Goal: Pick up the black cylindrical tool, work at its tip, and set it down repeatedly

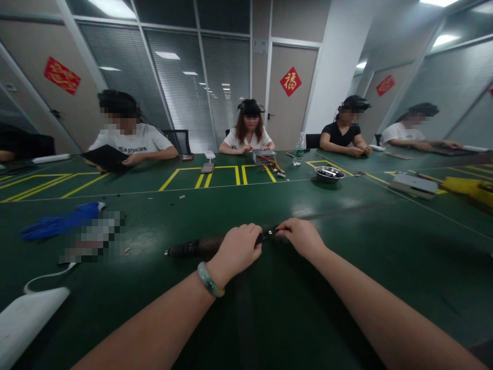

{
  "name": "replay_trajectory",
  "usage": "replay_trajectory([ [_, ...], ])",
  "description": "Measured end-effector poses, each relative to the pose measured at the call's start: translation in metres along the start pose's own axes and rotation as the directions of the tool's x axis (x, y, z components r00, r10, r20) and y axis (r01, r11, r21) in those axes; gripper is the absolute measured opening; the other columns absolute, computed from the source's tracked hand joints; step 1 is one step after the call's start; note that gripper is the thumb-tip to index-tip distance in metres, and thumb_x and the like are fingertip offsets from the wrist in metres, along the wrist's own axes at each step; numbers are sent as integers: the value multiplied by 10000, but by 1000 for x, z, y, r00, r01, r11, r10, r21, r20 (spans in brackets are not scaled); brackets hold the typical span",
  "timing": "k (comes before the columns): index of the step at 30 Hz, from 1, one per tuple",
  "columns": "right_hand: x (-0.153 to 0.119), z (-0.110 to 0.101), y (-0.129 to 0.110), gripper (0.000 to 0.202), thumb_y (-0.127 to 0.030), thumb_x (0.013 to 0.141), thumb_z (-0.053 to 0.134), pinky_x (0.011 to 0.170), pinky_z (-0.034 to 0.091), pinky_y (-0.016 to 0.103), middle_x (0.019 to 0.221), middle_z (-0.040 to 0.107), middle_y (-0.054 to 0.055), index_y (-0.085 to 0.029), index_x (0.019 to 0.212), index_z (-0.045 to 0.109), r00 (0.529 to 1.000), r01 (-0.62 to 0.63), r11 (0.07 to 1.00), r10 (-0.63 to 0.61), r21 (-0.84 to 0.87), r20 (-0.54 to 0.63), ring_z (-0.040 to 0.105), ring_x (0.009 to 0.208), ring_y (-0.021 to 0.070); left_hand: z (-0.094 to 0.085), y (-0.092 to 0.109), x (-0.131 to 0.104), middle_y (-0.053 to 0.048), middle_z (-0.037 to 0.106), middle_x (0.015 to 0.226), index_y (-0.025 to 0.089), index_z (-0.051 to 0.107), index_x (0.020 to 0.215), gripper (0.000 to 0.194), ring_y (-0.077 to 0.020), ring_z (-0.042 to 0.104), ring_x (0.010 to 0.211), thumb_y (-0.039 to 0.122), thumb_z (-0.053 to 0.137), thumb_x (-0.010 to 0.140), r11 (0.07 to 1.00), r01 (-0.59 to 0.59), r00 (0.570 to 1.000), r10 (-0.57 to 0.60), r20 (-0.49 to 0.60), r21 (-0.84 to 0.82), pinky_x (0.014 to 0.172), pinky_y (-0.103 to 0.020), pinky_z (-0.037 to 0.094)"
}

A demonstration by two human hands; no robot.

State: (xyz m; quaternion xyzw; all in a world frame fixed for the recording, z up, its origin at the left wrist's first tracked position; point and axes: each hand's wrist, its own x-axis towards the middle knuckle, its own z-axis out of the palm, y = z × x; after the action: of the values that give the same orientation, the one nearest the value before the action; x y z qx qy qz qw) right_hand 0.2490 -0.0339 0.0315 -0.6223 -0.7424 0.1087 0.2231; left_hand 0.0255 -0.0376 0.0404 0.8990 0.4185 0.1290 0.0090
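Note:
My left hand (239, 247), with a pale green bangle at the wrist, is wrapped round the rear part of a dark electric screwdriver (194, 247). The tool lies nearly level over the green table, its metal tip pointing left. At its rear end, between my two hands, shows a small black cable connector (270, 233) with a bright spot on it. My right hand (303, 238) pinches this piece between thumb and fingers. Whether the connector sits in the tool cannot be made out, as my left fingers hide the joint.
At left lie blue gloves (63, 223), a blurred-out phone-like device (92, 237) and a white power bank (33, 316) with a cable. Farther off are a metal bowl (329, 174), a water bottle (299, 149) and a metal box with wires (264, 156). Several people sit opposite.

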Motion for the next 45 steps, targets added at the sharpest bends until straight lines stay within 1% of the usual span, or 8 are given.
replay_trajectory([
  [3, -4, 1, -4, 176, -312, 859, 601, 788, 450, 296, 967, 685, -18, -302, 989, 720, 1000, -6, 1000, 6, 14, -10, 611, 878, 175, 5, 6, 4, -40, 608, 1049, 221, 547, 1088, 225, -213, 576, 947, 357, 528, 909, 1000, 5, 1000, -4, -22, 31, 791, -335, 463],
  [6, -6, 1, -7, 153, -320, 870, 591, 772, 447, 300, 950, 675, -10, -284, 941, 721, 999, 29, 999, -30, -40, -24, 605, 855, 172, 8, 7, 7, -33, 618, 1025, 223, 562, 1050, 171, -200, 582, 922, 329, 496, 933, 999, 5, 1000, -5, -15, 33, 780, -326, 463],
  [11, -8, 6, -8, 127, -301, 865, 603, 734, 438, 277, 953, 653, -2, -250, 921, 705, 993, 121, 987, -122, -109, -4, 596, 831, 154, 11, 2, 7, -23, 634, 1020, 229, 590, 1027, 154, -194, 589, 922, 311, 509, 926, 999, 16, 999, -18, -44, -44, 824, -336, 457],
  [17, -7, 14, -6, 94, -277, 847, 632, 723, 422, 256, 928, 641, -13, -242, 914, 688, 982, 188, 978, -188, -91, 3, 588, 826, 133, 15, -1, 6, -4, 645, 1010, 235, 606, 1025, 142, -189, 594, 923, 275, 550, 901, 994, -24, 995, 13, -104, -103, 824, -346, 456],
  [31, -7, 19, -7, 52, -250, 830, 653, 705, 418, 253, 885, 639, -20, -234, 869, 684, 984, 167, 985, -164, 39, -65, 577, 792, 127, 16, -3, 6, 6, 646, 970, 228, 621, 968, 98, -183, 596, 901, 255, 585, 882, 993, -57, 987, 41, -159, -100, 806, -340, 459],
  [36, -5, 21, -7, 79, -220, 866, 613, 772, 428, 263, 913, 640, -13, -225, 914, 676, 966, 249, 968, -250, -17, -69, 581, 850, 131, 18, -4, 6, 11, 643, 964, 226, 620, 969, 96, -175, 595, 889, 243, 569, 889, 992, -63, 986, 45, -161, -108, 802, -341, 459],
  [40, -2, 25, -7, 178, -209, 901, 566, 830, 430, 274, 994, 634, 9, -223, 1050, 663, 955, 283, 955, -289, -86, -61, 577, 918, 146, 18, -4, 6, 13, 644, 947, 224, 621, 959, 91, -174, 595, 885, 242, 572, 885, 992, -70, 985, 52, -164, -103, 806, -346, 460],
  [45, 1, 26, -13, 240, -207, 919, 507, 758, 433, 271, 913, 589, 19, -273, 1075, 676, 933, 354, 901, -358, -249, 31, 555, 838, 154, 19, -4, 7, 6, 650, 933, 214, 626, 943, 85, -174, 597, 866, 234, 574, 878, 995, -65, 984, 50, -170, -79, 790, -345, 469],
])
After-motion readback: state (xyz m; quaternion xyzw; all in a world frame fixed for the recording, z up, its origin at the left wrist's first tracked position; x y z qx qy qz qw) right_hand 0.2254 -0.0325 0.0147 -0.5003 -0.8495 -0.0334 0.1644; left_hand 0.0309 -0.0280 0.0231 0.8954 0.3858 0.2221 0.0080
